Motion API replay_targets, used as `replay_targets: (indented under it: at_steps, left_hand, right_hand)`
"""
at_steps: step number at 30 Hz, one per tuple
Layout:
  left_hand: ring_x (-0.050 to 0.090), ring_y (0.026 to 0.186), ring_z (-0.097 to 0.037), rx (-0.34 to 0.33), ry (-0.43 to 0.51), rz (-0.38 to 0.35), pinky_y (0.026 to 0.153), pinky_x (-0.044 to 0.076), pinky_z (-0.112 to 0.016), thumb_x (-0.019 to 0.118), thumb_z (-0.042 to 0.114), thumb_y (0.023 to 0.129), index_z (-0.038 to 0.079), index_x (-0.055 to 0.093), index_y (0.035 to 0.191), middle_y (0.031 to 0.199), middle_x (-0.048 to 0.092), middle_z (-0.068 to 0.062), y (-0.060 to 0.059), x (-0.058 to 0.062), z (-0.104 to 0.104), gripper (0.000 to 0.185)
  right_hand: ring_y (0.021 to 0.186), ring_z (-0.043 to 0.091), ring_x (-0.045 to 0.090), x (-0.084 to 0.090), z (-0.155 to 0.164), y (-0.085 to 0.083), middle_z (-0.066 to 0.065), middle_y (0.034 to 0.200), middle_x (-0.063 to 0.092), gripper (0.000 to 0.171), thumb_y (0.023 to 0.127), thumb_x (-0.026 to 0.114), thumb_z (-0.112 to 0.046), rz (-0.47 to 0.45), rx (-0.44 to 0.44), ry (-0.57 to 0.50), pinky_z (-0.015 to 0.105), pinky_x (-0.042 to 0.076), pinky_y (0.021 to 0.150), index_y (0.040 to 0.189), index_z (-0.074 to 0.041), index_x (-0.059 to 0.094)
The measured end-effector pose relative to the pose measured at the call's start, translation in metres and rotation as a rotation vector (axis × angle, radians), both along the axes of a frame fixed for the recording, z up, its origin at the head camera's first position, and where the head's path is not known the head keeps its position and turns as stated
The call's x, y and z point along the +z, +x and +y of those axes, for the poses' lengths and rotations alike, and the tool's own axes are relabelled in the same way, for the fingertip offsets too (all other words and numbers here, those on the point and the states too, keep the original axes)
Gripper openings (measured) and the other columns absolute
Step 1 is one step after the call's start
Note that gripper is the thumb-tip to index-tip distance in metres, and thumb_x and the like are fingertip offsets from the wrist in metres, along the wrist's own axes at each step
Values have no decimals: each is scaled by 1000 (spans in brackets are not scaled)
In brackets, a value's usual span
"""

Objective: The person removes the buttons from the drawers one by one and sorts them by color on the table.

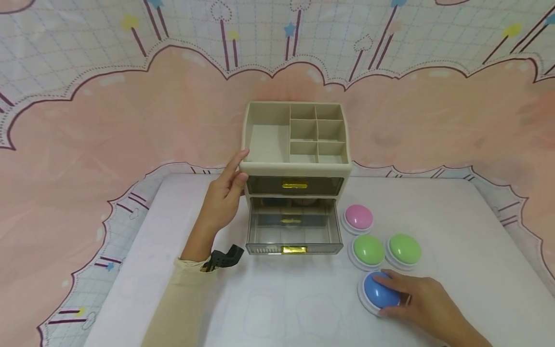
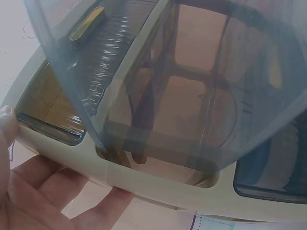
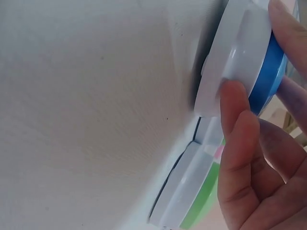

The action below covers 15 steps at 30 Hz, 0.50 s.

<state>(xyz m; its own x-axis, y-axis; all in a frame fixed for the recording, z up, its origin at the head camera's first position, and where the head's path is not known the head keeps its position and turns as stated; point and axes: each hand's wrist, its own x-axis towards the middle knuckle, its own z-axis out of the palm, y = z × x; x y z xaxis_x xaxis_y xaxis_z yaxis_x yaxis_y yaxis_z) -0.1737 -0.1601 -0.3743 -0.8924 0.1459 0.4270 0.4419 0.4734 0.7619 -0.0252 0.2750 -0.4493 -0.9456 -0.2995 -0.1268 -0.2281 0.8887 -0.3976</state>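
A beige desktop organizer stands on the table, its middle see-through drawer pulled out. My left hand grips the organizer's upper left edge, thumb on the front and fingers along the side; the left wrist view shows the same hold on the beige frame. To the right, my right hand holds a blue dome button with a white base, thumb and fingers around its rim. In the right wrist view the fingers press the white base. Whether the base touches the table I cannot tell.
Just behind the blue button sit two green dome buttons, with a pink one farther back, beside the organizer. Open compartments divide the organizer's top. A patterned cloth hangs behind the white table.
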Motion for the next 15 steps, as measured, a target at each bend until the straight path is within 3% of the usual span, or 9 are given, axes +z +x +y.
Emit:
replay_targets:
  at_steps: [6, 15]
  left_hand:
    - [60, 80, -28, 5, -8, -5, 73, 49, -39, 47, 30, 110, 31, 39, 157, 101, 69, -15, 0, 0, 0, 48]
    - [52, 72, -22, 0, -3, 16, 65, 43, -35, 47, 28, 110, 31, 40, 157, 81, 61, -13, 0, 0, 0, 48]
  right_hand:
    - [95, 4, 63, 0, -1, -1, 1, 134, 69, 71, 68, 81, -67, -34, -6, -1, 23, 58, 82, 133, -43, 66]
    - [83, -4, 54, 0, 2, -1, 8, 134, 68, 72, 69, 81, -65, 5, 59, -36, 17, 55, 74, 134, -36, 68]
